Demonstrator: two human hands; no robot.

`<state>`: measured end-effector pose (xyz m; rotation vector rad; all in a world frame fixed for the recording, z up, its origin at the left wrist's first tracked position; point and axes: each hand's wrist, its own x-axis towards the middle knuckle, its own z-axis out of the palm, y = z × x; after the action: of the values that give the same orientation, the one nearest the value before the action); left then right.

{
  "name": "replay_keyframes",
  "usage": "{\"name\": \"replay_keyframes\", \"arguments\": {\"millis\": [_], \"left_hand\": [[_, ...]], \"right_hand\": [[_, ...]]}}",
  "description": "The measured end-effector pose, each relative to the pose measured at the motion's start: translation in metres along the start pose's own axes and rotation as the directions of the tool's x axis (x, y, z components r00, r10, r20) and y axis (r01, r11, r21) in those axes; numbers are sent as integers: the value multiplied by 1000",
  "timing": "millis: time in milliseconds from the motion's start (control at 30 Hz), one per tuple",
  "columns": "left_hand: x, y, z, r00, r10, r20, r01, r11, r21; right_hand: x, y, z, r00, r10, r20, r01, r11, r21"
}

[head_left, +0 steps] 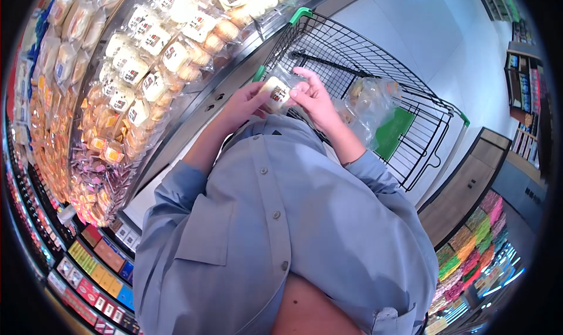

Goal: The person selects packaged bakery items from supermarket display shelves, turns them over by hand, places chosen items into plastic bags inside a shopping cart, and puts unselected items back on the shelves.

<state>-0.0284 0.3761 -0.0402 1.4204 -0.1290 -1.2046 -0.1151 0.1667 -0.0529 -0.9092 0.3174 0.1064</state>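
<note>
A small wrapped bun package [275,94] with dark print on its clear wrapper is held up in front of my body. My left hand [247,103] grips its left side. On the right, my right hand [312,99] pinches the edge of the wrapper between thumb and fingers, with the index finger raised. Behind the hands is a black wire shopping cart [363,50] with green corners. A clear plastic bag [366,103] with items inside lies in the cart, beside a green panel [394,133].
A display of similar wrapped buns [155,40] slopes along the left, its metal edge close to my left arm. Further left are more packaged breads [70,27]. Wooden cabinets [466,185] and stocked shelves [525,89] stand at the right.
</note>
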Motion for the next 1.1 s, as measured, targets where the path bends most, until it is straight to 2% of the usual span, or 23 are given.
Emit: {"name": "replay_keyframes", "arguments": {"millis": [67, 100, 133, 200, 267, 333, 433, 533, 567, 667, 700, 733, 800, 833, 867, 900, 933, 1000, 1033, 1100], "left_hand": [[-14, 2, -6, 985, 111, -134, -115, 993, -21], [-19, 1, -11, 976, 114, -183, -120, 992, -22], [-25, 3, -11, 972, 123, -203, -132, 991, -34], [-39, 8, -12, 921, 173, -350, -216, 972, -88], [-47, 5, -11, 892, 213, -400, -284, 950, -127], [-56, 1, -14, 856, 247, -454, -350, 923, -158], [-63, -15, -24, 895, 305, -325, -353, 930, -100], [-72, -22, -26, 857, 374, -354, -410, 912, -29], [-80, -19, -31, 869, 373, -327, -385, 923, 29], [-104, -4, -37, 786, 446, -429, -455, 886, 88], [-107, -8, -43, 749, 511, -421, -573, 819, -25], [-113, -10, -47, 736, 517, -438, -584, 811, -24], [-126, -10, -56, 773, 423, -473, -522, 848, -94], [-135, -6, -61, 834, 330, -443, -406, 910, -85], [-139, -8, -63, 823, 339, -455, -420, 903, -86], [-142, -10, -64, 816, 331, -474, -431, 895, -118], [-145, -13, -65, 810, 320, -492, -441, 885, -150], [-150, -20, -71, 789, 326, -520, -458, 877, -144], [-153, -23, -74, 768, 310, -561, -466, 871, -157], [-162, -26, -80, 738, 292, -608, -482, 859, -171]], "right_hand": [[6, 1, 19, 988, 157, 5, -156, 982, -108], [10, 10, 22, 983, 177, 39, -169, 974, -150], [12, 19, 25, 981, 188, 56, -177, 970, -165], [14, 35, 33, 945, 299, 133, -291, 954, -75], [11, 38, 45, 916, 351, 193, -332, 935, -125], [15, 35, 56, 884, 406, 233, -325, 891, -317], [22, 37, 60, 899, 370, 235, -283, 899, -334], [28, 30, 73, 913, 317, 258, -216, 910, -354], [30, 27, 76, 909, 297, 292, -167, 902, -399], [36, 9, 95, 881, 279, 382, -75, 879, -471], [37, 1, 104, 867, 278, 412, -7, 836, -549], [39, -3, 110, 852, 278, 443, 65, 784, -617], [47, 0, 114, 823, 295, 485, 118, 748, -653], [52, 5, 115, 835, 259, 486, 73, 823, -563], [56, 8, 118, 847, 223, 482, 30, 886, -463], [58, 12, 127, 880, 212, 425, -1, 896, -445], [57, 15, 136, 873, 218, 436, 5, 891, -455], [55, 21, 154, 869, 304, 390, -143, 910, -390], [55, 23, 162, 843, 336, 419, -109, 871, -479], [59, 33, 172, 827, 359, 433, -92, 846, -525]]}}
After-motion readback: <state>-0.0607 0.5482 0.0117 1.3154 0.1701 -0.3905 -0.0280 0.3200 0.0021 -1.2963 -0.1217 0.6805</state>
